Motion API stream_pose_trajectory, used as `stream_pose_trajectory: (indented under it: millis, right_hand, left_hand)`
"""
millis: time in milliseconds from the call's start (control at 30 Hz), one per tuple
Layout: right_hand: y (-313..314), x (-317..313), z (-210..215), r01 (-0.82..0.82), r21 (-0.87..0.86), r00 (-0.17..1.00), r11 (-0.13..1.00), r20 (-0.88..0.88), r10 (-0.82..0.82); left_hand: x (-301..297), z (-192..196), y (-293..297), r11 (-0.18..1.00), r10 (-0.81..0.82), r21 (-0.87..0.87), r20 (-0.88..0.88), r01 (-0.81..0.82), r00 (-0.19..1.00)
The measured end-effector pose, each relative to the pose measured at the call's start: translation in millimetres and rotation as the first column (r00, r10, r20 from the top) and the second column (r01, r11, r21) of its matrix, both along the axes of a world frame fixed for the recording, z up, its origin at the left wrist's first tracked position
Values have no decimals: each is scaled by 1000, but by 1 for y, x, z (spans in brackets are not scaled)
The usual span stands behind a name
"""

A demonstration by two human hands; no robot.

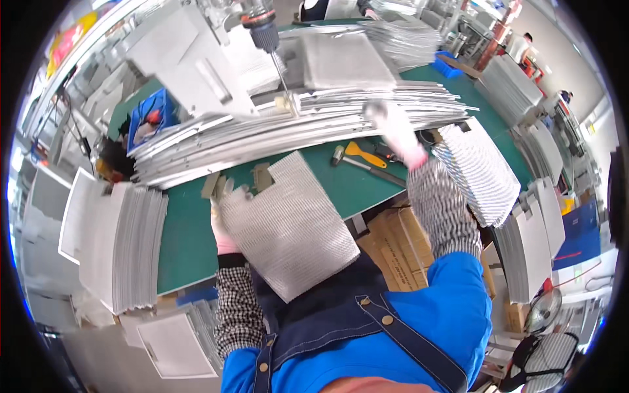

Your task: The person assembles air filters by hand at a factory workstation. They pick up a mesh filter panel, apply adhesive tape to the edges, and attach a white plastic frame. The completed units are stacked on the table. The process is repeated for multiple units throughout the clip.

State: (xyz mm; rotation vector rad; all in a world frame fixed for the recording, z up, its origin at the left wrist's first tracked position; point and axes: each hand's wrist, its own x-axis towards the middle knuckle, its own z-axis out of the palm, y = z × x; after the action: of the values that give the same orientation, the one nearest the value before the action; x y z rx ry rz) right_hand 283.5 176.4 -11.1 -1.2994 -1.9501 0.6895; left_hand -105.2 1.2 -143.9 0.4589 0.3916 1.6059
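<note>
A grey fine-mesh panel (288, 223) with a notched corner is tilted in front of my body. My left hand (224, 226), in a white glove with a pink cuff, grips its left edge. Small greyish brackets (262, 177) are beside the notch, at the panel's far edge. My right hand (398, 134), gloved the same way, is stretched forward over the front of a pile of long metal strips (314, 111). Motion smears its fingers, so what they hold, if anything, cannot be made out.
A powered screwdriver (262, 33) hangs over the strips. A hammer (367, 167) and a yellow scraper (365, 156) lie on the green table (187, 242). Mesh panels (481, 170) are stacked at right, pale panels (121, 249) at left. A blue bin (154, 111) stands far left; cardboard boxes (396, 252) sit below.
</note>
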Motion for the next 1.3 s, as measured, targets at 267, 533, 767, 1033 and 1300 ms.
stream_pose_trajectory:
  millis: [267, 533, 767, 1033, 1300]
  right_hand:
    - [221, 129, -6, 709, 126, 647, 693, 275, -711]
    - [160, 85, 55, 61, -232, 519, 971, -824, -229]
    - [-23, 62, -5, 15, -261, 772, 965, -610, -177]
    - [-187, -45, -90, -398, -609, 783, 686, -615, -93]
    - [-189, -49, -86, -377, -690, 850, 618, -523, -66]
  left_hand:
    - [31, 36, 14, 998, -45, -30, 42, 46, 998]
    - [1, 8, -6, 999, 2, -55, -9, -3, 1000]
    - [4, 10, -5, 992, -19, -120, 86, 30, 996]
    - [-3, -10, 6, 983, 123, -121, -139, -140, 983]
    - [-2, -6, 1, 999, -33, -20, 149, 36, 988]
